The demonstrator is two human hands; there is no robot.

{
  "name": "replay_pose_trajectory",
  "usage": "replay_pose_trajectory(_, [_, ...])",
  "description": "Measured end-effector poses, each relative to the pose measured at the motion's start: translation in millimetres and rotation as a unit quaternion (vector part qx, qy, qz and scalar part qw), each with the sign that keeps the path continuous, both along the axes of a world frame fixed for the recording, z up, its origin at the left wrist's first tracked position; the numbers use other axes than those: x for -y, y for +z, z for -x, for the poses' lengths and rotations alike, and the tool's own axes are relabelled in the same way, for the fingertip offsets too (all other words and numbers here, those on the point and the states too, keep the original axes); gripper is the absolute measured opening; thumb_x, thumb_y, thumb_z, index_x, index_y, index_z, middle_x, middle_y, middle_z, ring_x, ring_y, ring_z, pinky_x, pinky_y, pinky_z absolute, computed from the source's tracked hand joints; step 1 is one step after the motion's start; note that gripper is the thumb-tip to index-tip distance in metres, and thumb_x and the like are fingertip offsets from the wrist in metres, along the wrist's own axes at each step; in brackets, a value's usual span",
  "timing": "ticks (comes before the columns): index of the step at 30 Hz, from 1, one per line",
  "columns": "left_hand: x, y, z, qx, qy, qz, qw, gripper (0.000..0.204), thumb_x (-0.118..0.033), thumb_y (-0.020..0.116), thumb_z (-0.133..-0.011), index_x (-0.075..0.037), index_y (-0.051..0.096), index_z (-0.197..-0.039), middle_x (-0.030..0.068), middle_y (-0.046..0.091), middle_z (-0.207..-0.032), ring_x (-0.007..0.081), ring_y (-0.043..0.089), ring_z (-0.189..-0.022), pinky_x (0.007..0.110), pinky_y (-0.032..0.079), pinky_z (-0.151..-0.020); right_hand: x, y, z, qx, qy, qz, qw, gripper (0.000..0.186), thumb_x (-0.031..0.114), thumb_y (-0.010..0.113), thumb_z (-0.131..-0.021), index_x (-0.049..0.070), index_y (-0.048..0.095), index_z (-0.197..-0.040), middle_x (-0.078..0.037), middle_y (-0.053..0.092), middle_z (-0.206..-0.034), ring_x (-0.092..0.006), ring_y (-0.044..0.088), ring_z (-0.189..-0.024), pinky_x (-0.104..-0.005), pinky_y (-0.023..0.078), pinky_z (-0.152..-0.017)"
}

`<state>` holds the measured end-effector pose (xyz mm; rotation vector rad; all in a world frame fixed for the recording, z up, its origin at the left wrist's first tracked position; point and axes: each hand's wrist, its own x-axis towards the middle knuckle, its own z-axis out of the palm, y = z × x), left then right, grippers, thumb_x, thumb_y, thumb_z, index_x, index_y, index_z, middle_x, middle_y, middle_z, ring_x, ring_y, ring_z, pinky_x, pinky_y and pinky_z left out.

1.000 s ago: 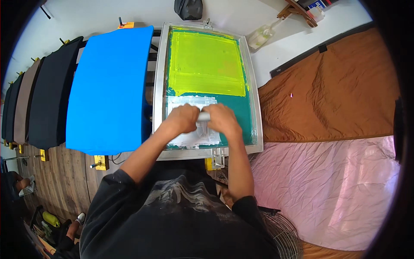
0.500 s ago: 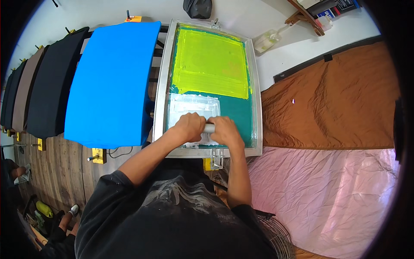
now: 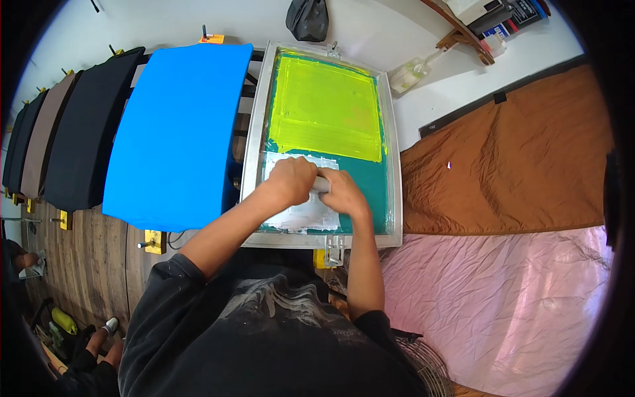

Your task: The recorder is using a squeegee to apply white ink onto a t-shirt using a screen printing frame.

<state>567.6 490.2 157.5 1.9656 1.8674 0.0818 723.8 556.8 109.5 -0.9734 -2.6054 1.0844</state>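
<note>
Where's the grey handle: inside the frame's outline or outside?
Inside: left hand and right hand grip the grey handle over white patch, within the frame.

Screen frame [image 3: 395,165], near left inside: blocked by left hand [image 3: 291,180], right hand [image 3: 342,196], grey handle [image 3: 321,184]
Right inside frame: open room over green mesh [image 3: 370,192]
Left of frame: narrow gap, then blue-covered board [image 3: 178,132]
Frame's near edge: bracket [image 3: 335,251] juts out

Smooth metal frame [image 3: 395,155]; matt blue cloth [image 3: 178,139]; wrinkled brown cloth [image 3: 529,159].
</note>
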Motion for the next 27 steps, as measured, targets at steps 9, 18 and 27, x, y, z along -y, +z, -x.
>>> replay_pose_trajectory(9, [45.5, -48.9, -80.6, -0.277, -0.046, -0.126, 0.952, 0.038, -0.021, 0.054, -0.086, 0.005, 0.063, -0.112, 0.0221, 0.065, -0.1, 0.0383, 0.062, -0.098, 0.057, 0.039, -0.095, 59.2, -36.3, -39.6, -0.162, -0.091, 0.006, 0.983, 0.057, -0.014, 0.059, -0.062, 0.002, 0.056, -0.117, -0.014, 0.06, -0.116, -0.0385, 0.056, -0.11, -0.0409, 0.048, -0.089])
replay_pose_trajectory(18, [66.1, -82.0, -72.7, -0.1, -0.021, -0.176, 0.979, 0.039, -0.01, 0.057, -0.081, 0.002, 0.054, -0.117, 0.0213, 0.054, -0.122, 0.0369, 0.051, -0.119, 0.057, 0.031, -0.106, 83.3, -23.2, -50.9, 0.033, -0.15, -0.115, 0.982, 0.061, -0.011, 0.063, -0.065, 0.011, 0.055, -0.121, -0.006, 0.055, -0.124, -0.0259, 0.053, -0.119, -0.0425, 0.034, -0.099])
replay_pose_trajectory(27, [75.0, -93.2, -24.7, 0.123, 0.013, -0.168, 0.978, 0.058, 0.006, 0.058, -0.072, -0.003, 0.047, -0.128, 0.012, 0.05, -0.134, 0.0294, 0.043, -0.131, 0.057, 0.024, -0.112, 87.8, -12.6, -9.3, 0.126, -0.12, -0.293, 0.94, 0.032, 0.005, 0.057, -0.082, 0.01, 0.061, -0.113, -0.008, 0.059, -0.119, -0.0252, 0.052, -0.117, -0.0465, 0.035, -0.097])
